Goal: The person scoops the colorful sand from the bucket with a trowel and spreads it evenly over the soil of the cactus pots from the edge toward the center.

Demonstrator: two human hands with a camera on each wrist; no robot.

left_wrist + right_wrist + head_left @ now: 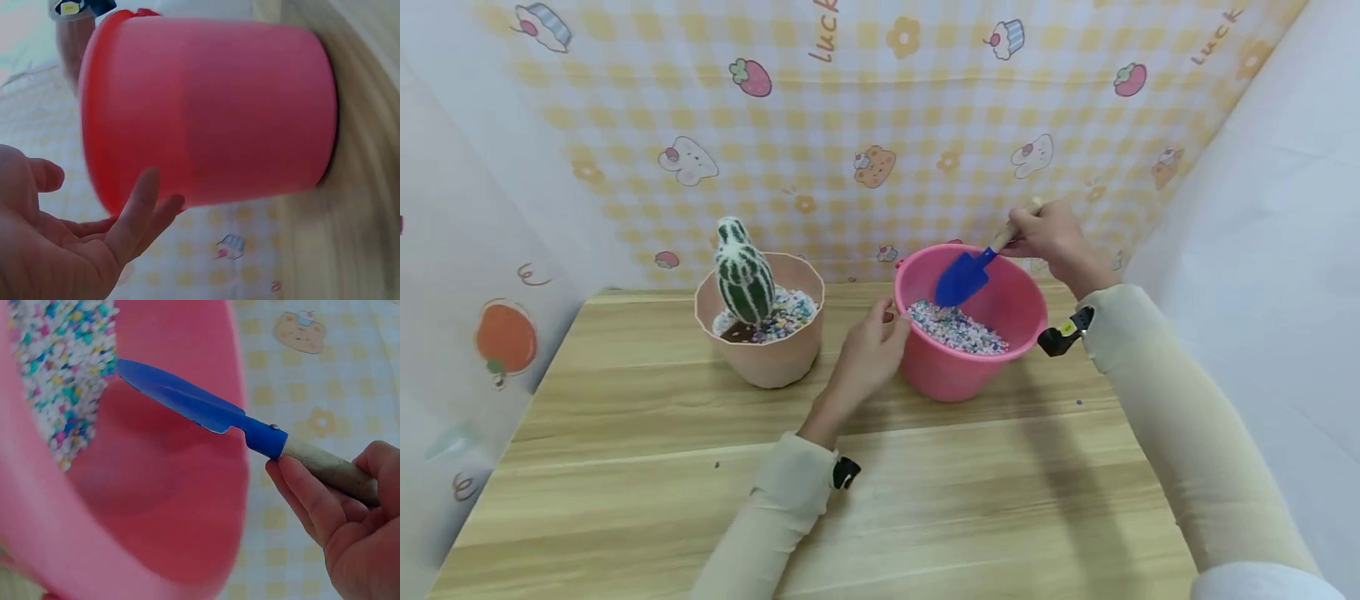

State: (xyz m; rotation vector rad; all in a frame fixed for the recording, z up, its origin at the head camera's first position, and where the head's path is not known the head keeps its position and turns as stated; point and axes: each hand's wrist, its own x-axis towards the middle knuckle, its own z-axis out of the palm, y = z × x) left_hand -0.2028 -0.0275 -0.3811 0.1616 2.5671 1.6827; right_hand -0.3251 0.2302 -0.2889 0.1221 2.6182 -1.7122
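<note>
My right hand (1051,239) grips the wooden handle of a small trowel (962,279). Its blue blade slants down into a pink bucket (942,377), and the tip reaches the multicoloured pebbles (958,332). In the right wrist view, the blade (181,397) carries no visible pebbles, and the fingers wrap the handle (328,469). At the bucket's left side is my left hand (871,350), fingertips right at the rim. The left wrist view shows its fingers (134,209) extended along the bucket wall, thumb apart.
Left of the bucket stands a peach-coloured pot (775,364) with a striped green cactus (745,283), pebbles and a brown bare patch inside. Both containers stand near the back of the wooden table (925,492), against a yellow checked backdrop (820,125). White sheeting hangs at both sides.
</note>
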